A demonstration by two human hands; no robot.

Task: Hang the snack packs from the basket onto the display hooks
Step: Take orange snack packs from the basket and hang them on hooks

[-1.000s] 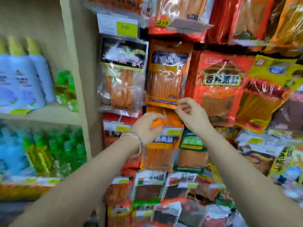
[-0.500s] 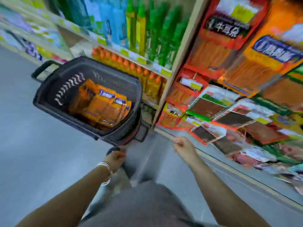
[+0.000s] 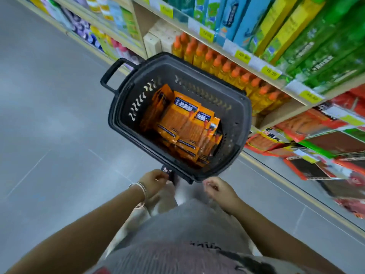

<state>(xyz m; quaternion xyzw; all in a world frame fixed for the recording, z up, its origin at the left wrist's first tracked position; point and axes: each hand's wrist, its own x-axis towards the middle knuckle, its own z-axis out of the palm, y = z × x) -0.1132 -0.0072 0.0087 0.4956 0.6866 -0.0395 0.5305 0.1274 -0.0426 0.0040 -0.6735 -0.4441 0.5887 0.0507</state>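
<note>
A black plastic basket [image 3: 243, 123] stands on the grey floor below me. Inside it lies a stack of several orange snack packs [image 3: 183, 127] with blue labels. My left hand [image 3: 155, 181], with a bracelet on the wrist, hangs just short of the basket's near rim, beside a small black part of the basket. Its fingers are loosely curled and hold nothing. My right hand [image 3: 216, 189] hovers at the near rim too, fingers loosely curled and empty. Hanging snack packs on the display [image 3: 316, 139] show at the right edge.
Wooden shelves [image 3: 233, 50] with orange-capped bottles [image 3: 233, 66], green and blue boxes and yellow price tags run along the far side of the basket. The basket's long handle [image 3: 112, 74] sticks out to the left. Open grey floor [image 3: 49, 135] lies to the left.
A second ago both hands were up at the hanging packs on the display. My view has since swung down to the basket, and both hands have dropped, empty, to its near rim.
</note>
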